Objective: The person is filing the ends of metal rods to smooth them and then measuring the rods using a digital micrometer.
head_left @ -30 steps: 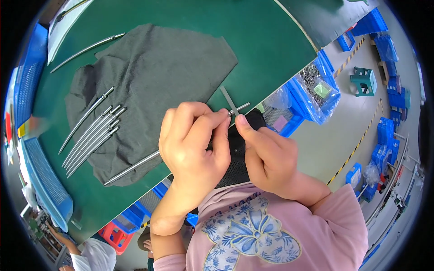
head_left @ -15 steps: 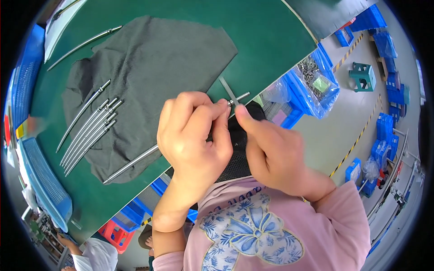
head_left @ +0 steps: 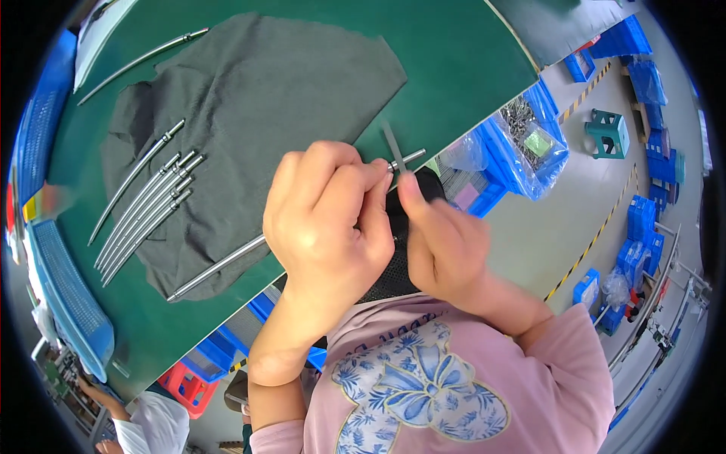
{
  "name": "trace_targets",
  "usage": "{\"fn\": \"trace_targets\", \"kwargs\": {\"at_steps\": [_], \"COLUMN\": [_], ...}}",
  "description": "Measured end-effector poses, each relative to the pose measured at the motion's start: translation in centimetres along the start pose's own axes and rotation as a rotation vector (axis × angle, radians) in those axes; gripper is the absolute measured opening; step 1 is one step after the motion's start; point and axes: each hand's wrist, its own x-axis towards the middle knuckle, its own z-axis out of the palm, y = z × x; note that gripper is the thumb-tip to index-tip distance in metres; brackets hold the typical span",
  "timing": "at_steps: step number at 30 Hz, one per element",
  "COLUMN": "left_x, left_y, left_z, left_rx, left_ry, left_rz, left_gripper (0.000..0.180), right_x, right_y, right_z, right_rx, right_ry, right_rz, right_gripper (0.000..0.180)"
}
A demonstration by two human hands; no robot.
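Left hand (head_left: 329, 216) is closed in a full grip around a long metal rod (head_left: 219, 266), fingers curled over it near its right end. The rod runs on a diagonal: its lower left end lies on the grey cloth (head_left: 257, 106), and its short right tip (head_left: 408, 159) projects past the fingers above the tabletop edge. Right hand (head_left: 442, 246) meets the left at that tip. Its thumb and forefinger hold a narrow pinch on a thin flat metal strip (head_left: 393, 146), which stands up from the rod tip, tilted slightly left. Whether the strip touches the rod is hard to tell, since the fingertips cover the joint.

The grey cloth is spread over the green tabletop (head_left: 469, 53). On its left part lies a group of similar rods (head_left: 147, 212), side by side and roughly parallel, slightly curved, well apart from the hands. One more curved rod (head_left: 140, 57) lies at the upper left, partly off the cloth.

Below the tabletop edge stand blue bins (head_left: 522, 144), one holding clear bags of small metal parts. A blue tray (head_left: 68, 295) sits along the left rim of the tabletop. A second person (head_left: 151, 424) is seen at the lower left, away from the work.
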Motion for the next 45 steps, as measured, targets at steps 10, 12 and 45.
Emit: {"fn": "trace_targets", "kwargs": {"at_steps": [10, 12, 45], "left_x": [-0.2, 0.0, -0.1], "left_y": [0.0, -0.2, -0.1], "left_z": [-0.3, -0.2, -0.1], "left_rx": [0.016, 0.013, 0.021], "left_ry": [-0.006, 0.004, 0.005], "left_rz": [-0.008, -0.014, 0.0], "left_gripper": [0.016, 0.016, 0.015], "right_x": [1.1, -0.9, 0.9], "right_y": [0.4, 0.7, -0.6], "right_z": [0.9, 0.6, -0.1], "right_rx": [0.003, 0.007, -0.019], "right_ry": [0.02, 0.005, -0.045], "right_rz": [-0.043, -0.032, 0.007], "right_gripper": [0.051, 0.051, 0.055]}}
